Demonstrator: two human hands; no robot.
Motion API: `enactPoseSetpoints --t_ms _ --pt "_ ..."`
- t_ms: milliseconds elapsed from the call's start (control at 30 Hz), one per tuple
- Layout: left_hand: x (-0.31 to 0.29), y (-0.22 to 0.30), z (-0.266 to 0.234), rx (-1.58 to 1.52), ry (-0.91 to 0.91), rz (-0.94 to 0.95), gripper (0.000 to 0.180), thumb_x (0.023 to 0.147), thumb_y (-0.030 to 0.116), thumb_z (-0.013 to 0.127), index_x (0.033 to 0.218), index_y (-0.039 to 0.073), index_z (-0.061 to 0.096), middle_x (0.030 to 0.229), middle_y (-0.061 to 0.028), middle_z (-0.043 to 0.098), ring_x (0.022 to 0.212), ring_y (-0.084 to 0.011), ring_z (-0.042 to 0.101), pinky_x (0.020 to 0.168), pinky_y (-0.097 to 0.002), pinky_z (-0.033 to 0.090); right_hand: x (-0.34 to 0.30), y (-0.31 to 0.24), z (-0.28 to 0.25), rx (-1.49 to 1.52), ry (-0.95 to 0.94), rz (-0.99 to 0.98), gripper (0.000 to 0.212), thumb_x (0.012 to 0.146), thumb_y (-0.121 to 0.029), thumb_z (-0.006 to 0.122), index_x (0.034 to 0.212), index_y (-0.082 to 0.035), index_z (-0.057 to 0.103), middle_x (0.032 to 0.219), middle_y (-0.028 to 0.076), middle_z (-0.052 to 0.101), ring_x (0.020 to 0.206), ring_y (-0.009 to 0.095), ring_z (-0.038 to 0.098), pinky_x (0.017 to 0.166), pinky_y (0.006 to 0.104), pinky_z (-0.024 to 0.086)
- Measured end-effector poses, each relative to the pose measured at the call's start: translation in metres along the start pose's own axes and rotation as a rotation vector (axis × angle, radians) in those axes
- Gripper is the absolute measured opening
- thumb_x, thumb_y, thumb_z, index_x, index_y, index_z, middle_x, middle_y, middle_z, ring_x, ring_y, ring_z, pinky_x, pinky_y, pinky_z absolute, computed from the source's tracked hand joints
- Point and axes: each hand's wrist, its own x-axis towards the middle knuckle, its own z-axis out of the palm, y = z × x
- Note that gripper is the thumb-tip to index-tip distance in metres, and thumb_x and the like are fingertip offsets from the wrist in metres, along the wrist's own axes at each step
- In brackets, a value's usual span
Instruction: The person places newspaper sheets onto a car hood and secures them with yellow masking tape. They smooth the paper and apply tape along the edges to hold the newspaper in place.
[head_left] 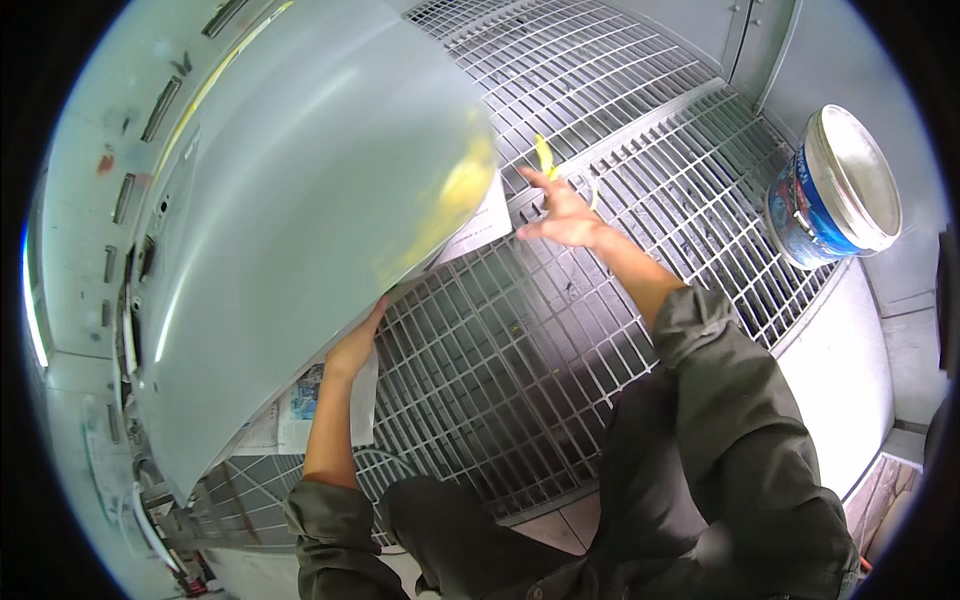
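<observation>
A large, smooth grey car body panel (pixel 290 190) with a yellow patch near its right corner fills the left and upper middle. My left hand (pixel 354 346) grips its lower edge, with most of the fingers hidden beneath. Printed paper sheets (pixel 362 400) stick out under the panel beside that hand. To the right of the panel's corner, my right hand (pixel 566 214) is open over the floor grating, its fingers spread. A thin yellow strip (pixel 545 154) shows just beyond those fingers; whether it touches them I cannot tell. White paper (pixel 484 222) shows under the corner.
Metal floor grating (pixel 480 370) lies beneath me. A blue and white bucket (pixel 832 190) stands tilted in view at the right, near a pale wall (pixel 870 60). Another pale wall (pixel 85 220) with slots runs along the left. A hose (pixel 385 458) lies near my left forearm.
</observation>
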Motion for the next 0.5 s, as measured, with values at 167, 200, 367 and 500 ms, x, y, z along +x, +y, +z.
enactPoseSetpoints --t_ms 167,200,367,500 --pt "-0.02 0.051 -0.008 -0.065 -0.024 -0.044 0.043 0.094 0.036 0.07 0.12 0.002 0.069 0.109 -0.0094 0.073 0.103 -0.0163 0.065 0.095 -0.03 0.047 0.032 -0.017 0.031 -0.248 -0.255 -0.017 0.066 0.072 -0.036 0.086 0.132 -0.017 0.065 0.139 0.019 0.053 0.135 0.039 0.044 0.114 0.0464 0.039" --pt "-0.019 0.057 -0.005 -0.199 -0.053 -0.018 0.039 0.095 0.027 0.071 0.125 0.003 0.066 0.116 -0.0086 0.07 0.105 -0.0158 0.064 0.096 -0.0311 0.048 0.04 -0.02 0.031 -0.163 -0.203 0.104 0.041 0.079 -0.035 0.081 0.115 -0.018 0.074 0.126 0.017 0.063 0.128 0.035 0.052 0.108 0.0459 0.045" --pt "-0.036 0.055 -0.002 -0.189 -0.079 -0.065 0.043 0.094 0.014 0.072 0.133 0.002 0.059 0.128 -0.0084 0.064 0.109 -0.0196 0.064 0.096 -0.033 0.051 0.083 -0.041 0.007 -0.081 0.316 -0.206 0.012 0.085 -0.022 0.074 0.096 -0.018 0.076 0.107 0.009 0.067 0.109 0.03 0.057 0.089 0.0414 0.051" --pt "-0.027 0.061 0.014 -0.05 0.037 0.133 0.039 0.094 0.008 0.07 0.131 0.003 0.06 0.128 -0.0104 0.064 0.112 -0.0201 0.063 0.095 -0.0327 0.052 0.107 -0.07 -0.013 -0.032 0.438 -0.423 0.013 0.083 -0.019 0.075 0.096 -0.014 0.074 0.102 0.006 0.066 0.101 0.029 0.059 0.086 0.041 0.05"
